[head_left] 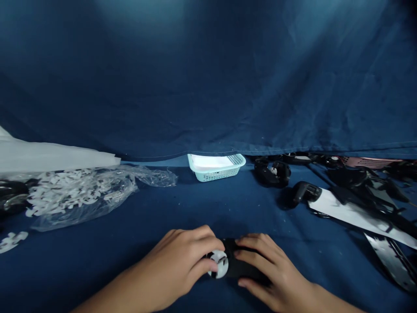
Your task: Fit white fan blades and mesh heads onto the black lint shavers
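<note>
My left hand [187,256] is closed, its thumb and index finger gripping a round white plastic piece [222,266] with dark gaps in it. This disc sits at the left end of a flat black plastic part [239,268] close to the front of the blue cloth. My right hand [270,265] is closed over the other end of the black part, fingers on top and thumb along the near side. Both hands hide much of that part, so its full shape cannot be made out.
A clear plastic bag [81,195] of white plastic pieces lies at left, with a loose white piece [13,241] nearer. A light-blue basket [216,174] stands by the hanging blue curtain [208,87]. Black parts [272,173] and a long white-faced piece [358,215] crowd the right.
</note>
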`<state>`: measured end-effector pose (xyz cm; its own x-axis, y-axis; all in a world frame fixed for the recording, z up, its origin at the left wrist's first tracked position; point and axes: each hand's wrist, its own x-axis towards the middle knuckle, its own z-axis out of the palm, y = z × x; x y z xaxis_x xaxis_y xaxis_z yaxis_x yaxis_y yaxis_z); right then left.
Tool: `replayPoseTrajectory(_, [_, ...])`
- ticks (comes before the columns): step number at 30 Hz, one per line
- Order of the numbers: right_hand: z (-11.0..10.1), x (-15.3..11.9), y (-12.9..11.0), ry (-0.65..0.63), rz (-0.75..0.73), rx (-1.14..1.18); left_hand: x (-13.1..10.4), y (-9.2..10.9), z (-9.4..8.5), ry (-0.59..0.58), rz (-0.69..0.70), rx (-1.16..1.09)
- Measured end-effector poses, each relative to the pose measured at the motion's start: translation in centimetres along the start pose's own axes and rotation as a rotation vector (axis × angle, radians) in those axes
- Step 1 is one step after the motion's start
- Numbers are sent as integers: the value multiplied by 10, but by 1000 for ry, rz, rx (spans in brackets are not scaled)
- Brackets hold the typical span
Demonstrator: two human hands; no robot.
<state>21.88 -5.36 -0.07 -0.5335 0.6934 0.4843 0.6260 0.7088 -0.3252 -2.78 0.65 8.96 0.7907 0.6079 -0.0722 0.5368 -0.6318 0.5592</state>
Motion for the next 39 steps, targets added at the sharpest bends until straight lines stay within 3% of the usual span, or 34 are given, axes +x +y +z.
replayPoseTrajectory(5, [2,-1,1,11,-8,-14,0,-3,1,32,28,113])
replayPoseTrajectory(23, [2,0,0,-8,14,-36,-4,2,3,35,103,205])
replayPoseTrajectory(39, [3,-3,2,13,-89,-30,-5,-9,23,217,5,107])
